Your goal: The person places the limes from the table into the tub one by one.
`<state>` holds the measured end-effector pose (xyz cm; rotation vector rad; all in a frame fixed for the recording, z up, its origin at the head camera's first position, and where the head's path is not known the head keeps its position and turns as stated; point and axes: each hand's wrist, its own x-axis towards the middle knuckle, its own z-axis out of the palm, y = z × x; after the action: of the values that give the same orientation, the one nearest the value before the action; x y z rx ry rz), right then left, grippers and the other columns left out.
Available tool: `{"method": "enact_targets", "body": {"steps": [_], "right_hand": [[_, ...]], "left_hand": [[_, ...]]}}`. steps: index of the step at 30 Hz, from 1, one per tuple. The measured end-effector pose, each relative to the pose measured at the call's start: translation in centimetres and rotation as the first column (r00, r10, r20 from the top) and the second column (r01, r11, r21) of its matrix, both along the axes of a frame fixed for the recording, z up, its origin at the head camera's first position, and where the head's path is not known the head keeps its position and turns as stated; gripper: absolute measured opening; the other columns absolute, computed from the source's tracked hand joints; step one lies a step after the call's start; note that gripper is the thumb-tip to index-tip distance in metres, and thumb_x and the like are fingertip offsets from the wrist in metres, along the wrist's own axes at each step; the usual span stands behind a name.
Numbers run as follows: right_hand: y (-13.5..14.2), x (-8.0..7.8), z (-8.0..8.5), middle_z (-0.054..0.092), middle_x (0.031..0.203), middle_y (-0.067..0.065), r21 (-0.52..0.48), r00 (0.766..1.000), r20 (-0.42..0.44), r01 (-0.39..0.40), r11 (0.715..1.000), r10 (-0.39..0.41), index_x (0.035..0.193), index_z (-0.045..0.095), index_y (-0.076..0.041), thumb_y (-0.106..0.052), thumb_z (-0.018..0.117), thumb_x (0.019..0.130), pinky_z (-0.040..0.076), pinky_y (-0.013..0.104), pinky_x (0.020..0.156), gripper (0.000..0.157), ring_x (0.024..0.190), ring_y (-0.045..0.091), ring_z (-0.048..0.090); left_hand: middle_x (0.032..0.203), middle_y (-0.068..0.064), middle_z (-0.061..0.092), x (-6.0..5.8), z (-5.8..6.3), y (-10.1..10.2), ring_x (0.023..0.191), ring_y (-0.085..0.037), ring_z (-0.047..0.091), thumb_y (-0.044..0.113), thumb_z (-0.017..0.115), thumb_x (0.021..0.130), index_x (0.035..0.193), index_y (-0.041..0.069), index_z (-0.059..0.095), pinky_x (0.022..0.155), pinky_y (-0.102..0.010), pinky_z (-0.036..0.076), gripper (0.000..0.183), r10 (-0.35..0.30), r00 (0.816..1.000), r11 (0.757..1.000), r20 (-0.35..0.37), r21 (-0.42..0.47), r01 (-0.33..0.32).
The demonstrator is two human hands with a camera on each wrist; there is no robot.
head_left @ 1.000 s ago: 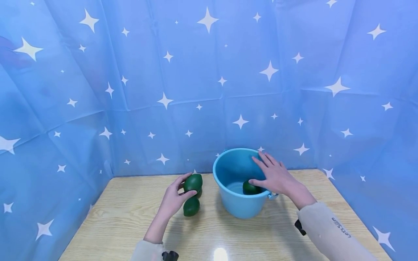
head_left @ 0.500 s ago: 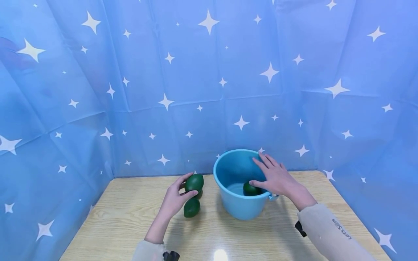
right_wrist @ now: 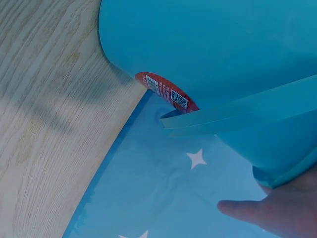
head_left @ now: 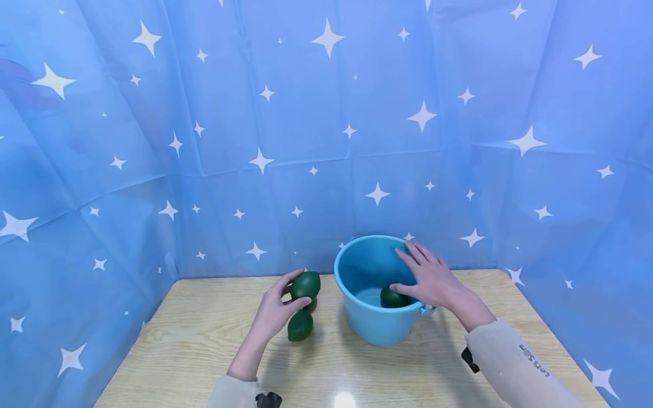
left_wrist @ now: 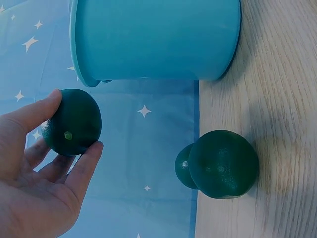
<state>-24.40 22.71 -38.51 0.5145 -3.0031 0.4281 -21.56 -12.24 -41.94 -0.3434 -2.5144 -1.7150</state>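
A dark green lime (head_left: 305,284) is pinched between the thumb and fingers of my left hand (head_left: 275,309). The left wrist view shows this held lime (left_wrist: 74,122) apart from two more limes (left_wrist: 224,164) on the wooden table. In the head view, the front one of those limes (head_left: 300,326) shows whole, the one behind it only in part. Inside the light blue bucket (head_left: 378,326) sits another lime (head_left: 394,296). My right hand (head_left: 433,280) lies over the bucket's right rim, fingers spread and fairly straight; its hold on the rim is partly hidden.
The wooden table (head_left: 168,340) ends at a blue star-patterned curtain (head_left: 285,124) that rises behind it and on both sides. The bucket's handle band (right_wrist: 247,109) hangs along its outer side, near a red label (right_wrist: 166,91).
My left hand, with the lime, has shifted very slightly up and to the right. The right hand stays at the bucket rim. The head view has tilted a little.
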Motion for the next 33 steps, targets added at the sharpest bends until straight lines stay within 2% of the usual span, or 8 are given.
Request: {"method": "enact_targets", "body": {"steps": [10, 19, 30, 33], "right_hand": [[0.02, 0.03, -0.09, 0.020, 0.164, 0.024, -0.002, 1.000, -0.013, -0.004, 1.000, 0.004, 0.156, 0.032, -0.009, -0.063, 0.062, 0.088, 0.020, 0.080, 0.109, 0.092, 0.148, 0.050, 0.018], [0.01, 0.08, -0.10, 0.020, 0.164, 0.024, -0.004, 1.000, -0.017, -0.006, 1.000, 0.006, 0.156, 0.032, -0.009, -0.063, 0.062, 0.088, 0.021, 0.080, 0.109, 0.092, 0.148, 0.050, 0.018], [0.01, 0.11, -0.12, 0.020, 0.164, 0.024, -0.004, 1.000, -0.018, -0.007, 1.000, 0.007, 0.156, 0.032, -0.009, -0.063, 0.062, 0.088, 0.021, 0.080, 0.109, 0.092, 0.149, 0.050, 0.017], [0.02, 0.10, -0.15, 0.021, 0.164, 0.024, -0.006, 1.000, -0.021, -0.008, 1.000, 0.008, 0.156, 0.032, -0.009, -0.063, 0.062, 0.088, 0.021, 0.080, 0.109, 0.091, 0.149, 0.050, 0.017]], "left_hand": [[0.142, -0.013, 0.056, -0.01, 0.17, 0.24, 0.128, -0.035, 0.056, 0.016, 0.074, 0.090, 0.143, 0.018, 0.054, 0.097, -0.050, 0.056, 0.056, -0.009, 1.000, 1.000, -0.011, 0.014, 0.010], [0.141, -0.013, 0.057, 0.13, 0.31, 0.34, 0.128, -0.036, 0.057, 0.017, 0.074, 0.090, 0.143, 0.017, 0.053, 0.096, -0.051, 0.056, 0.057, -0.014, 1.000, 1.000, -0.015, 0.018, 0.014], [0.141, -0.012, 0.057, 0.13, 0.41, 0.47, 0.129, -0.037, 0.056, 0.020, 0.074, 0.091, 0.143, 0.021, 0.053, 0.092, -0.051, 0.058, 0.056, -0.015, 1.000, 1.000, -0.010, 0.000, 0.015], [0.141, -0.011, 0.057, 0.03, 0.37, 0.53, 0.129, -0.035, 0.056, 0.020, 0.074, 0.091, 0.143, 0.022, 0.054, 0.095, -0.051, 0.057, 0.056, -0.012, 1.000, 1.000, -0.011, -0.010, 0.012]]}}
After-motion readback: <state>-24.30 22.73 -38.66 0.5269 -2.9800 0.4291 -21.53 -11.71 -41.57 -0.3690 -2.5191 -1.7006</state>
